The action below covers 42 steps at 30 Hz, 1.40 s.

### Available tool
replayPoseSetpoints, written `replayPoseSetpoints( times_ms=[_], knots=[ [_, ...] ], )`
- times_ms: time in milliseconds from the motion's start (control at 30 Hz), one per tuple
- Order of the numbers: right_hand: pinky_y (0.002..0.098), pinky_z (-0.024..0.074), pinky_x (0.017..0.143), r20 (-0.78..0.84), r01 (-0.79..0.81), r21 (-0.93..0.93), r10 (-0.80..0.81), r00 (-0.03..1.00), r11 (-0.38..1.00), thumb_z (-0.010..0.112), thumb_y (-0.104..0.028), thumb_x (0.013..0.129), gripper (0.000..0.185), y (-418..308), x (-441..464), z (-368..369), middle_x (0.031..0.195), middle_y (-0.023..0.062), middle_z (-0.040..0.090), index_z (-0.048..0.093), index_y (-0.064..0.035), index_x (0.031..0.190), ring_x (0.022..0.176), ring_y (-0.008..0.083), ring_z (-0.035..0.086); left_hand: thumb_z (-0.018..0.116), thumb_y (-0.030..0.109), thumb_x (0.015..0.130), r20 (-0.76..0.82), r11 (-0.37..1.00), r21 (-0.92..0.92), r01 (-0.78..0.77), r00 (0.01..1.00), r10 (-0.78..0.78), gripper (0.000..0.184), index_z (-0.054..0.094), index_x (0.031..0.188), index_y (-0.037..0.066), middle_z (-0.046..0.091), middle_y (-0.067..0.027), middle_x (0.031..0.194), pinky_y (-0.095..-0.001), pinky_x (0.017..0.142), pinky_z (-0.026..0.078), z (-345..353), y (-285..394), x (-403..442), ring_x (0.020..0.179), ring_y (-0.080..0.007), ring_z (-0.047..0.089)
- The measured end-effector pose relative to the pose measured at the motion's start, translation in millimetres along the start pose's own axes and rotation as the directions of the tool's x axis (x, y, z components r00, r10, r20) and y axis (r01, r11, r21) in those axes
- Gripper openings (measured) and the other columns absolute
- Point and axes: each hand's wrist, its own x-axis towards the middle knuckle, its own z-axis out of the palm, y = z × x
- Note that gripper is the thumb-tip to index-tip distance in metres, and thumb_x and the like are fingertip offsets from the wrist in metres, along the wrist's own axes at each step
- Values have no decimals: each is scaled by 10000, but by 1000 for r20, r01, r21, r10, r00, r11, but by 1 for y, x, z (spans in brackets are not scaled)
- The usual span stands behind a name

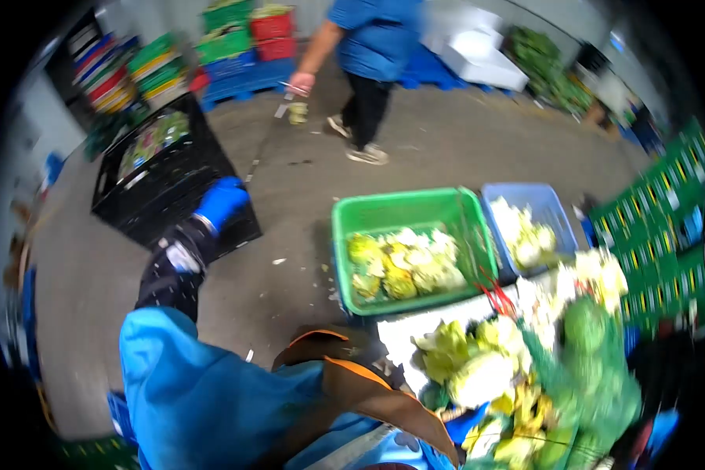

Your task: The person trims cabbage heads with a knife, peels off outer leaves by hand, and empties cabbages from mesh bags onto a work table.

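My left hand [224, 202], in a blue glove, reaches out to the near right side of a black crate [160, 207]. Its fingers look curled on the crate's edge, though motion blurs them. Packed greens with some red [155, 142] show inside the crate. At the lower right, a blue patch [466, 423] that looks like my gloved right hand lies below a pale cabbage [484, 379]. Leaves cover its fingers, so their hold is hidden. Loose yellow-green leaves [446, 348] and green net bags of cabbages [587, 352] lie around it.
A green tub [341, 251] and a blue-grey tub [560, 215] hold trimmed leaves and pieces. A person [376, 47] in a blue shirt walks beyond them. Green crates [658, 235] are stacked at right; coloured crates [227, 39] stand on blue pallets behind.
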Motion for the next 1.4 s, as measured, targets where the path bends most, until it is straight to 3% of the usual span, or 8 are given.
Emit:
replayPoseSetpoints(
  times_ms=[67,167,333,600,1000,1167,1267,1400],
  knots=[
    [330,500,625,11,67,1,-67,998,998,517,-358,857,421,2,-13,-5,917,61,646,518,-80,1173,726,231,615,649,260,826,558,784,-611,109,763,328,348,626,1123,80,545,-79,1221,-347,933,424,108,130,-23,1118,-210,512],
    [313,497,552,29,399,-343,-415,909,850,506,-313,861,395,-8,-9,27,1048,67,607,485,-68,1171,769,192,611,557,145,902,865,801,-501,327,157,477,661,182,1444,107,472,-64,1325,-319,910,455,217,267,-71,1147,-153,500],
    [257,432,816,62,220,-502,-219,974,837,663,-131,775,532,-58,-22,87,1022,48,606,491,25,1253,922,102,541,650,162,817,704,705,-462,539,-260,661,710,266,1398,20,480,-134,1296,-323,947,434,298,353,-152,1161,-197,491],
    [289,478,639,121,242,-970,-803,584,29,635,-191,837,366,-13,-43,56,818,131,629,568,-117,1189,692,229,627,599,136,797,867,443,-311,841,60,495,577,386,1310,-18,530,-174,1214,-370,909,482,346,305,-182,1082,-285,560],
    [371,446,488,70,-35,-986,-601,796,-161,518,-458,873,495,16,-66,61,663,124,617,501,-141,1253,579,288,608,609,167,790,898,463,-376,803,192,397,531,445,1245,-51,569,-178,1133,-360,859,505,349,290,-182,1014,-266,591],
    [359,432,473,-89,-69,-996,-649,756,56,528,-436,876,475,32,-60,55,635,119,602,511,-138,1245,549,268,606,569,180,821,927,409,-230,883,72,367,526,419,1267,-56,558,-200,1153,-378,875,498,343,291,-181,1022,-291,591],
    [250,292,375,-550,405,-40,-359,754,913,380,-460,955,484,45,-31,38,499,-21,408,553,-56,1158,403,77,346,581,146,813,909,509,-327,796,117,400,531,411,1275,-53,556,-199,1155,-386,880,498,344,288,-184,1023,-293,590],
    [262,356,443,-202,370,-711,-678,707,598,450,-405,942,403,38,-44,63,531,10,495,577,-103,1177,448,84,425,594,104,797,923,535,-325,780,139,358,535,410,1274,-52,554,-200,1155,-398,876,505,339,296,-185,1020,-301,591]
  ],
)
